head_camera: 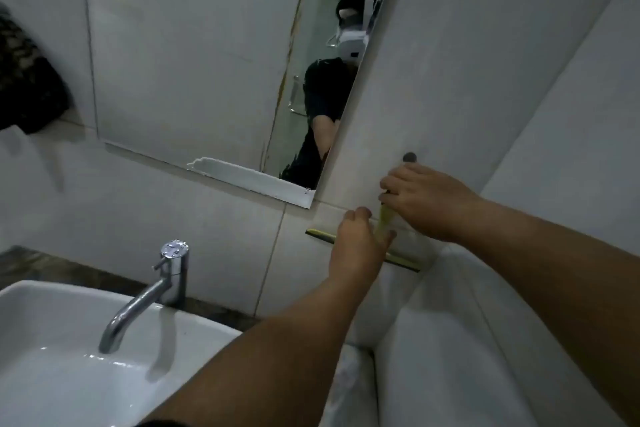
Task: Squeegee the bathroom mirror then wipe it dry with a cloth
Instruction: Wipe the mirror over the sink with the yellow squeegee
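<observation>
The mirror (194, 55) hangs on the tiled wall above the sink, with a chipped patch along its lower edge. A yellow-green squeegee (320, 235) hangs against the wall to the right of the mirror, below a round wall hook (409, 157). My right hand (426, 201) is closed around the upper part of its handle. My left hand (356, 246) lies over the blade bar where the handle meets it, fingers on it. Most of the handle is hidden by both hands. No cloth can be identified for certain.
A white sink (52, 357) with a chrome tap (166, 274) is at the lower left. A dark patterned fabric (24, 80) hangs at the far left. A white rounded fixture (450, 340) sits under my right arm. The mirror reflects a person in dark clothes.
</observation>
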